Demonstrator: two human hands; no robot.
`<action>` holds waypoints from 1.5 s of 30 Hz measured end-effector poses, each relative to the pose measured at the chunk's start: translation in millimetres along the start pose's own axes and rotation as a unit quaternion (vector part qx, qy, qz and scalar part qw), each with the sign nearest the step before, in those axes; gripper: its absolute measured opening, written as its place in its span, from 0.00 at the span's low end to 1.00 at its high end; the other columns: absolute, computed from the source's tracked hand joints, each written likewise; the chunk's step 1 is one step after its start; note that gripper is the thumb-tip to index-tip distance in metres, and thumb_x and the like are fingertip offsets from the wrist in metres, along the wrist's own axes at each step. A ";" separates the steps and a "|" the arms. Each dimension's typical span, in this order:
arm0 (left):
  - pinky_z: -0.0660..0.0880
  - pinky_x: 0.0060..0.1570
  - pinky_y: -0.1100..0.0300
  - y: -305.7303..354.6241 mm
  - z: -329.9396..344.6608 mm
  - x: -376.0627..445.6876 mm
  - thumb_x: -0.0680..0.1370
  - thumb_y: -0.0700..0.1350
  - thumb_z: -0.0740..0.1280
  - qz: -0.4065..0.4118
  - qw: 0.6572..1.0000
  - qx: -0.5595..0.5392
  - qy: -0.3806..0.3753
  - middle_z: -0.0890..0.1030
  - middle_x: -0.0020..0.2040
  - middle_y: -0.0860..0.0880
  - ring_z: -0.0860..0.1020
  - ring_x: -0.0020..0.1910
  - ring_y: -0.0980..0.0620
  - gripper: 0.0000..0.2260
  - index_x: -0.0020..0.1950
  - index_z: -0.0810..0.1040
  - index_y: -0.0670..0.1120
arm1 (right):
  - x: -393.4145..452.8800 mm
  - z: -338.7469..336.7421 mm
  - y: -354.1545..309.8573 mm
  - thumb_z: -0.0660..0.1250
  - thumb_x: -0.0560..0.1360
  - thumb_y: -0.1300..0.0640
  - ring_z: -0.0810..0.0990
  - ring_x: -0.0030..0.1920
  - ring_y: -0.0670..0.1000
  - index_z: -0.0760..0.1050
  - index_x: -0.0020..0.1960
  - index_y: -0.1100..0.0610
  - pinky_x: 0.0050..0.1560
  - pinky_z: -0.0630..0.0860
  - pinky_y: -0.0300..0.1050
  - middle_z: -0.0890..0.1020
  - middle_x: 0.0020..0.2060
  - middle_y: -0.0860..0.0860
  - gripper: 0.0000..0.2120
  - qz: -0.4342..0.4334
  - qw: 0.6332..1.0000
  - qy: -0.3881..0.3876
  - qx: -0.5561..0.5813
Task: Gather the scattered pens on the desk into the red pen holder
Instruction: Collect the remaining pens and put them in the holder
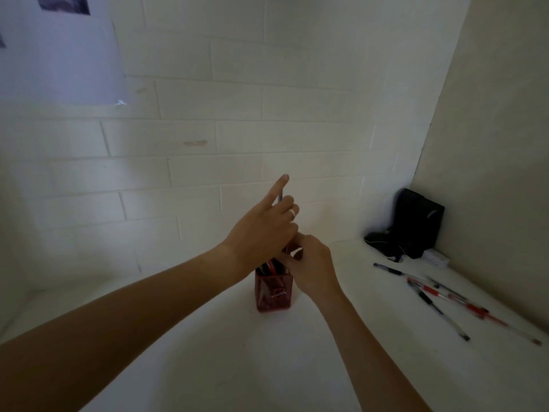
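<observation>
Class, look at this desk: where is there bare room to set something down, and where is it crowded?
Free: the wide white desk patch between the forearms, in front of the red pen holder, and the strip left of it toward the wall. Crowded: the right edge, where loose pens lie below the black case, and above the holder, where left hand and right hand meet.

text: none legible | red pen holder (272,292) label: too blurred to read
</observation>
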State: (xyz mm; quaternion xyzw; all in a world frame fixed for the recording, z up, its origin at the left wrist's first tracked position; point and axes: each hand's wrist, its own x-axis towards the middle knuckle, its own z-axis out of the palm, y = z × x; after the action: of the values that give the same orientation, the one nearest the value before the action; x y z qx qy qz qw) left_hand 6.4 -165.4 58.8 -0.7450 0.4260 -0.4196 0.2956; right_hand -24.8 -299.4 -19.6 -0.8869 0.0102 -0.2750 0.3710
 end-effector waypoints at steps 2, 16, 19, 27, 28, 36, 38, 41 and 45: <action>0.54 0.76 0.36 4.5 9.1 -4.6 0.77 0.38 0.66 0.027 0.999 -0.046 -0.007 0.82 0.55 0.45 0.77 0.60 0.43 0.09 0.51 0.82 0.48 | -5.1 1.8 4.5 0.74 0.73 0.53 0.74 0.36 0.42 0.80 0.49 0.53 0.35 0.67 0.27 0.80 0.42 0.47 0.07 0.000 1.000 -0.016 -0.023; 0.72 0.64 0.47 27.7 44.7 -20.2 0.82 0.51 0.56 -0.242 0.879 -0.410 -0.029 0.76 0.62 0.41 0.74 0.64 0.40 0.18 0.66 0.72 0.42 | -18.2 14.6 12.2 0.70 0.74 0.59 0.73 0.39 0.47 0.80 0.46 0.54 0.37 0.64 0.29 0.78 0.39 0.48 0.02 -0.032 0.998 0.028 -0.050; 0.73 0.60 0.51 32.3 48.0 -19.1 0.82 0.48 0.57 -0.237 0.873 -0.426 -0.033 0.76 0.60 0.42 0.75 0.58 0.42 0.18 0.68 0.70 0.40 | -19.2 11.1 14.6 0.72 0.73 0.57 0.76 0.40 0.48 0.79 0.47 0.54 0.39 0.67 0.30 0.79 0.41 0.48 0.05 -0.026 0.999 0.008 -0.025; 0.59 0.73 0.37 59.1 20.2 3.0 0.81 0.52 0.55 -0.299 0.912 -0.278 0.036 0.72 0.71 0.37 0.66 0.75 0.39 0.20 0.67 0.74 0.41 | -35.4 -54.2 57.9 0.67 0.77 0.46 0.80 0.40 0.43 0.79 0.49 0.51 0.41 0.76 0.34 0.82 0.42 0.44 0.09 0.019 0.998 0.047 -0.021; 0.59 0.72 0.38 67.5 13.3 9.2 0.80 0.49 0.58 -0.285 0.911 -0.292 0.067 0.72 0.70 0.38 0.66 0.75 0.39 0.18 0.66 0.75 0.42 | -38.6 -65.4 74.6 0.67 0.78 0.49 0.79 0.40 0.43 0.79 0.48 0.52 0.42 0.76 0.36 0.82 0.42 0.46 0.06 0.037 0.996 0.063 -0.058; 0.72 0.58 0.53 182.9 -12.0 50.1 0.71 0.40 0.61 -0.119 0.861 -0.485 0.093 0.78 0.56 0.47 0.77 0.57 0.47 0.13 0.53 0.78 0.47 | -86.6 -143.7 191.3 0.67 0.77 0.60 0.79 0.57 0.59 0.81 0.55 0.60 0.58 0.77 0.53 0.82 0.53 0.57 0.08 0.252 0.910 0.177 -0.278; 0.72 0.56 0.55 207.7 -6.9 58.4 0.71 0.40 0.61 -0.106 0.851 -0.512 0.054 0.77 0.55 0.49 0.77 0.55 0.48 0.13 0.54 0.78 0.48 | -97.0 -150.4 209.5 0.70 0.76 0.58 0.76 0.63 0.59 0.80 0.59 0.60 0.63 0.74 0.53 0.80 0.58 0.57 0.13 0.264 0.898 0.166 -0.310; 0.71 0.57 0.54 230.7 -0.7 74.3 0.74 0.41 0.61 -0.095 0.837 -0.538 0.009 0.77 0.58 0.49 0.76 0.57 0.48 0.15 0.58 0.77 0.48 | -97.4 -153.5 221.9 0.69 0.77 0.54 0.75 0.64 0.57 0.82 0.56 0.57 0.61 0.76 0.51 0.81 0.60 0.56 0.12 0.285 0.890 0.134 -0.329; 0.69 0.60 0.55 247.7 7.7 103.3 0.76 0.41 0.60 -0.096 0.822 -0.561 -0.022 0.75 0.61 0.48 0.73 0.61 0.48 0.18 0.65 0.74 0.48 | -79.9 -156.8 224.9 0.67 0.76 0.56 0.77 0.57 0.56 0.82 0.53 0.54 0.57 0.75 0.48 0.82 0.54 0.54 0.08 0.267 0.886 0.114 -0.362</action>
State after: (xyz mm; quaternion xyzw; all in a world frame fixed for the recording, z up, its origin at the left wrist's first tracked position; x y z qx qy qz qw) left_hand -53.2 -370.4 -104.0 -0.8286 0.5071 -0.1176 -0.2063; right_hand -128.4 -546.9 -117.4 -0.8858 0.3881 -0.2418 0.0794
